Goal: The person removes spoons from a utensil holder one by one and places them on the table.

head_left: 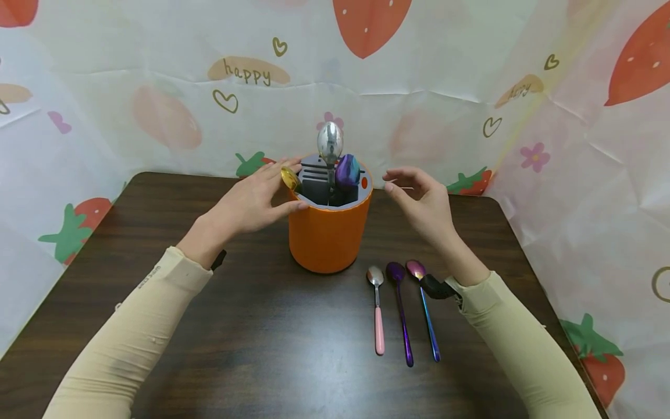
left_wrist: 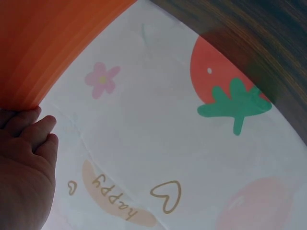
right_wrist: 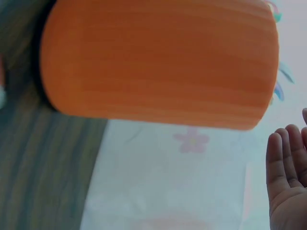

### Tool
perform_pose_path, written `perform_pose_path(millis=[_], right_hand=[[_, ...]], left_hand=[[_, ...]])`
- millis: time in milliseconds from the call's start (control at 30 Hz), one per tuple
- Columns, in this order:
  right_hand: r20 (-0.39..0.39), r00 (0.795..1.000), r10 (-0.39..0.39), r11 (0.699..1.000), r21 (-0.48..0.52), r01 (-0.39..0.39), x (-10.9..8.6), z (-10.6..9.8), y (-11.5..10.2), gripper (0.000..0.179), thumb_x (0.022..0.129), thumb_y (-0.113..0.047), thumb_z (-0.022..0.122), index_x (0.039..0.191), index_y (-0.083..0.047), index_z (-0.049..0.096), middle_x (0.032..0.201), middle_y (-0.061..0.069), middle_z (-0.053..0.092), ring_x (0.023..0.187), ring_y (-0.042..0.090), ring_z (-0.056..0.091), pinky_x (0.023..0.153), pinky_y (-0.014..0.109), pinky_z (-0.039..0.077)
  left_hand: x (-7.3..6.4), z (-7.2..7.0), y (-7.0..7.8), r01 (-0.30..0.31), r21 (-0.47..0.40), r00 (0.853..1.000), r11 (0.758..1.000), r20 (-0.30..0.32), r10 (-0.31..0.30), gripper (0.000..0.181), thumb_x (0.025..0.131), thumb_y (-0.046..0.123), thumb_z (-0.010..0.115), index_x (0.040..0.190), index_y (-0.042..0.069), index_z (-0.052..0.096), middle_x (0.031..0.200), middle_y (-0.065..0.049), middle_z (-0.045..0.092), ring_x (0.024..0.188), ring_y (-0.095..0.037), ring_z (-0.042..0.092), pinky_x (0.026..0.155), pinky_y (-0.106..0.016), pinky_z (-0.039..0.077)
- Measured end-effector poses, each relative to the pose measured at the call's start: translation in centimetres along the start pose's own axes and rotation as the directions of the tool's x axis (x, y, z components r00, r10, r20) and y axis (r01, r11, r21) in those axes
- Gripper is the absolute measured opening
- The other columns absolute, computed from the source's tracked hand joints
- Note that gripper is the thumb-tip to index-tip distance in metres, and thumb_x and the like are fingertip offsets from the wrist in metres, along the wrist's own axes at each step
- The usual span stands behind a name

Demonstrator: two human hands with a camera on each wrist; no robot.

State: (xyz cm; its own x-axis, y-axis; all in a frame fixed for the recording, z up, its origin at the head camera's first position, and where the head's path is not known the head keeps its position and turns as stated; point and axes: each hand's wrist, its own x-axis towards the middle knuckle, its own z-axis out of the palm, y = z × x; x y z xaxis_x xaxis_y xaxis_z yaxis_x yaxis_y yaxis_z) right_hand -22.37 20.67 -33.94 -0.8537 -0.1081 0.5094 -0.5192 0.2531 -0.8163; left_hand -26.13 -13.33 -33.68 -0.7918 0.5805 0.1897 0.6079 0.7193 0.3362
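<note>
An orange utensil holder (head_left: 328, 241) with a grey slotted top stands on the table. A silver spoon (head_left: 330, 142), an iridescent purple-blue spoon (head_left: 347, 173) and a gold spoon (head_left: 290, 178) stick out of it, bowls up. My left hand (head_left: 253, 195) rests on its left rim, thumb at the front and fingers toward the back. In the left wrist view, those fingers (left_wrist: 41, 132) meet the orange wall. To the right of the holder and apart from it, my right hand (head_left: 421, 201) hovers with fingers loosely bent, holding nothing; its fingers (right_wrist: 276, 160) also show in the right wrist view.
Three spoons lie in a row on the dark wooden table (head_left: 235, 349), right of centre: one with a pink handle (head_left: 379, 331), a purple one (head_left: 403, 314) and one with a blue handle (head_left: 429, 326). A strawberry-print cloth (head_left: 419, 70) hangs behind the table.
</note>
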Motion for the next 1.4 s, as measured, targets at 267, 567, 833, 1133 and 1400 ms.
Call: perform_pose_path(millis=[267,567,833,1133,1400], right_hand=[[0.061,0.998,0.004,0.998,-0.065,0.000,2.6,2.1,-1.3,0.028,0.099,-0.012,0.073,0.124,-0.002,0.071,0.119,0.011,0.073,0.104,0.016,0.069,0.092,0.028,0.058],[0.106,0.992,0.063,0.986,-0.158,-0.046,4.6,3.6,-1.4,0.031,0.097,-0.016,0.076,0.126,-0.004,0.072,0.119,0.010,0.073,0.104,0.022,0.071,0.095,0.037,0.059],[0.134,0.989,0.057,0.978,-0.205,-0.029,5.3,4.0,-1.5,0.029,0.097,-0.015,0.076,0.124,-0.004,0.073,0.108,0.011,0.073,0.097,0.020,0.069,0.092,0.037,0.059],[0.141,0.983,0.116,0.983,-0.161,-0.093,5.4,4.1,-1.9,0.027,0.098,-0.012,0.075,0.123,-0.004,0.073,0.106,0.012,0.072,0.092,0.020,0.069,0.083,0.024,0.057],[0.143,0.981,0.134,0.990,-0.058,-0.127,5.3,4.1,-2.1,0.023,0.097,-0.005,0.073,0.120,0.002,0.072,0.104,0.016,0.070,0.089,0.019,0.068,0.075,0.020,0.056]], left_hand=[[0.0,-0.1,0.0,-0.011,0.008,1.000,1.000,-0.010,0.011,0.092,0.097,0.070,0.055,0.165,0.013,0.031,0.172,-0.001,0.024,0.158,-0.027,0.022,0.128,-0.051,0.019],[0.1,0.1,0.0,-0.033,-0.002,0.999,0.999,-0.026,0.033,0.091,0.097,0.069,0.056,0.164,0.012,0.034,0.171,-0.002,0.026,0.158,-0.026,0.023,0.128,-0.051,0.019],[0.0,0.0,0.0,-0.044,0.001,0.998,0.999,-0.036,0.044,0.090,0.097,0.068,0.057,0.163,0.011,0.036,0.171,0.000,0.026,0.158,-0.025,0.024,0.128,-0.050,0.021],[-0.1,-0.1,0.0,-0.031,0.000,0.999,1.000,-0.026,0.031,0.089,0.098,0.067,0.058,0.164,0.012,0.034,0.172,0.001,0.024,0.158,-0.028,0.022,0.127,-0.052,0.022],[-0.1,-0.2,0.2,-0.018,0.003,1.000,1.000,-0.020,0.018,0.090,0.097,0.069,0.057,0.164,0.013,0.034,0.171,0.000,0.025,0.158,-0.026,0.022,0.127,-0.051,0.022]])
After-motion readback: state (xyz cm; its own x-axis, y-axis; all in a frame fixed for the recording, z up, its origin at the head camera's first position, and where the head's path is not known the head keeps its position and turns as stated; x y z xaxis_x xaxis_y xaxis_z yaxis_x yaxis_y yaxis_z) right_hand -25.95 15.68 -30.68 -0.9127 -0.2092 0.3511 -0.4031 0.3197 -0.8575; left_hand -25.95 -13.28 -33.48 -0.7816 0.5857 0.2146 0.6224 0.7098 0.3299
